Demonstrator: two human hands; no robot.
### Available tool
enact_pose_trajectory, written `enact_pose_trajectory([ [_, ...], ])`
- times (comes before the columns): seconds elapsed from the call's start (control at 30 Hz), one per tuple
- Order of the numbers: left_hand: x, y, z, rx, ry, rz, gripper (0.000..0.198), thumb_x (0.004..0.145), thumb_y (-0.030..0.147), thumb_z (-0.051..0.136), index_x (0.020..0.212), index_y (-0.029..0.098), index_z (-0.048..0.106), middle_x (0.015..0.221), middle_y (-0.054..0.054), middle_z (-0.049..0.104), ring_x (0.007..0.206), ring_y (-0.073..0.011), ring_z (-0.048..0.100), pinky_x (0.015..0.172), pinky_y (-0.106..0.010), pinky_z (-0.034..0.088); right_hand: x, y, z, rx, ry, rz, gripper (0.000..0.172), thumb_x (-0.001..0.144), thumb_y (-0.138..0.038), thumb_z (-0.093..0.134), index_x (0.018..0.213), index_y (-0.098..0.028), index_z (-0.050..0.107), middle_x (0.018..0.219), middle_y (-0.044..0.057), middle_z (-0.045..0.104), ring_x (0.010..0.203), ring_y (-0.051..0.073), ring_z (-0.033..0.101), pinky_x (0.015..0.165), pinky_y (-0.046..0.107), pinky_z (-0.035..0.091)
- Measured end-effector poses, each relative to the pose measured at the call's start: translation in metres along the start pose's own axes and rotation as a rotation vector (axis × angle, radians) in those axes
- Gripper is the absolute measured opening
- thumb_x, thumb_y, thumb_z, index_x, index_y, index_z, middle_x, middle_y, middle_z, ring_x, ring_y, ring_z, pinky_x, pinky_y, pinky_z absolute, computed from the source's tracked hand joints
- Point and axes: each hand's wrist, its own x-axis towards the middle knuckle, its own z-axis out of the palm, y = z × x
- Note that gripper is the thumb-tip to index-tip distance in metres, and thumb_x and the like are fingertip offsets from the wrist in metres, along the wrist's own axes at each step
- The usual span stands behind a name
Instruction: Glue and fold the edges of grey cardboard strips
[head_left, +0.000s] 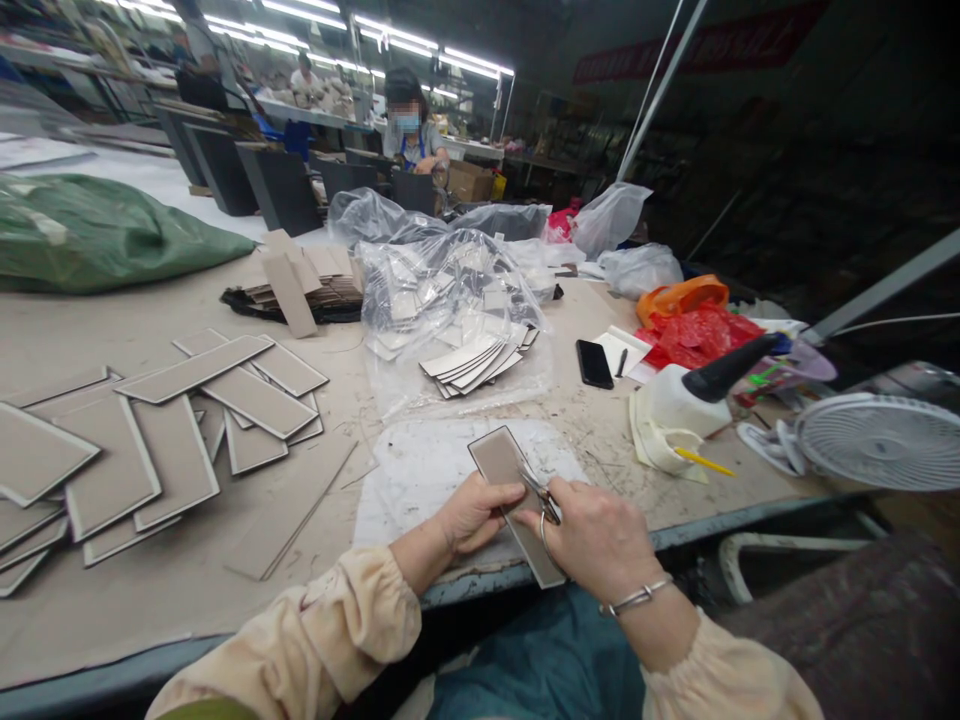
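My left hand [474, 510] pinches a flat beige rectangular panel [499, 458] with a pale border and dark edge, thumb on top. The panel is tilted, its lower end reaching over the table's front edge. My right hand [600, 530] is closed round a pair of scissors [541, 492], fingers through the handle loops. The blades lie at the panel's right edge, beside my left thumb; whether they are apart I cannot tell. Beneath and behind is a white sheet [397, 470]. Similar bordered panels [255, 400] lie in a loose pile to the left.
A clear plastic bag [390, 370] with many pale pieces lies ahead. To the right are a phone [595, 363], a white container [675, 400], a yellow stick [705, 461], a red bag [697, 338] and a fan [885, 440]. A masked person [412, 140] sits across, behind dark boards [277, 185].
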Motion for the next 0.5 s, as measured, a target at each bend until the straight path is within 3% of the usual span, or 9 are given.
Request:
enact_pose_trajectory([
  [0.5,-0.0011,-0.0002,0.0022,-0.006,-0.010,0.014,0.032,0.067,0.016,0.074,0.097,0.010,0.066,0.094,-0.010,0.068,0.087,-0.0202,0.063,0.084,-0.032,0.047,0.0024,0.0039,0.0079,0.071,-0.037,-0.014,0.045,0.082,-0.064,0.046,0.076,-0.022,0.059,0.069,0.004,0.066,0.063,0.019,0.061,0.053,0.028,0.021],
])
